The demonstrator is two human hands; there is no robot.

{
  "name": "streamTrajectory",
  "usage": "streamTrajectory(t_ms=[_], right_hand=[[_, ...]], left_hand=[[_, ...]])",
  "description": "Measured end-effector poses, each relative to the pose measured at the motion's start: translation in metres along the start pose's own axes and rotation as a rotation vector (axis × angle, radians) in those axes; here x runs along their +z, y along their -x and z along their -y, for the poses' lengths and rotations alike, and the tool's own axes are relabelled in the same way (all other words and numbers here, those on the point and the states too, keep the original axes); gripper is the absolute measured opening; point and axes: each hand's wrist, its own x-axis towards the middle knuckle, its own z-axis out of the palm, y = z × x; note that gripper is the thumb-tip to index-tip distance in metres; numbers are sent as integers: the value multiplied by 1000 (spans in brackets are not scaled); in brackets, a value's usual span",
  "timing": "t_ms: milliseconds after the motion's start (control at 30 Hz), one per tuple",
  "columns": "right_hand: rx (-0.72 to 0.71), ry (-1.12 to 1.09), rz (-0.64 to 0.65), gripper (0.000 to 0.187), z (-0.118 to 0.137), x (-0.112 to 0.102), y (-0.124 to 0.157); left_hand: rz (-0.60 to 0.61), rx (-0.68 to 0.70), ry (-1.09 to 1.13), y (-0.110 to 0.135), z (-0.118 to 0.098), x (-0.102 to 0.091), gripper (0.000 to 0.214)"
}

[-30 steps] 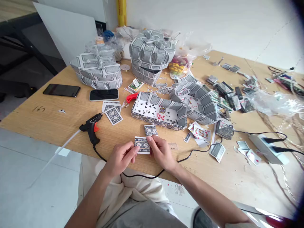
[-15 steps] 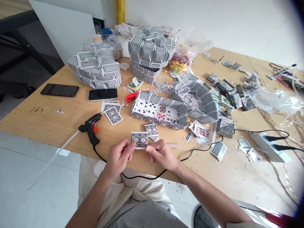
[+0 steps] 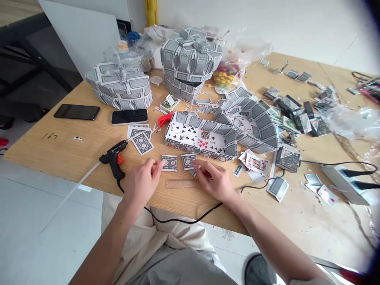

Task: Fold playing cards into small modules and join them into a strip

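My left hand (image 3: pixel 143 179) is closed, thumb and finger pinched at the left edge of a cut playing card piece (image 3: pixel 170 163) with a dark patterned back. To its right lies a similar card piece (image 3: pixel 188 161), partly over another scrap. My right hand (image 3: pixel 214 179) reaches to that second piece, fingers bent and slightly apart, its fingertips touching the right edge. A clear ruler (image 3: pixel 181 184) lies flat between my hands, its right end near my right hand. Just behind the pieces stands an open rectangular box (image 3: pixel 202 152) made of playing cards.
A black glue gun (image 3: pixel 114 160) stands at the left, its cable looping along the front edge. Behind it are loose cards (image 3: pixel 142 143) and two phones (image 3: pixel 76 112). Card-built baskets (image 3: pixel 190 59) stand at the back. Card packs, scraps and a power strip (image 3: pixel 344 184) lie at right.
My hands have moved apart. The card piece that both held is now at my left hand only, farther from me. My right hand has moved to the second piece, and more of the ruler shows.
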Motion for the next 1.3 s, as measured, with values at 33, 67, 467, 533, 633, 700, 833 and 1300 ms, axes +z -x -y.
streamTrajectory(t_ms=[33, 67, 467, 533, 633, 700, 833, 1300], right_hand=[[13, -10, 5, 22, -1, 2, 2], [27, -21, 10, 23, -1, 3, 4], [84, -54, 67, 27, -4, 3, 11], [94, -55, 76, 28, -5, 2, 12], [118, -71, 102, 28, -5, 2, 13], [122, -81, 119, 28, -6, 2, 14], [133, -76, 140, 28, -5, 2, 13], [100, -100, 137, 26, -6, 4, 12]], left_hand=[[-44, 12, -19, -2, 4, -3, 31], [-91, 40, -33, -6, 9, -6, 26], [-78, 138, -278, -44, 14, 7, 48], [-73, 140, -283, -44, 9, 7, 45], [-72, 134, -289, -44, 5, 4, 40], [-85, 122, -310, -45, 4, 2, 37], [-110, 99, -338, -48, 3, 3, 31], [-152, 84, -268, -47, 8, -14, 29]])
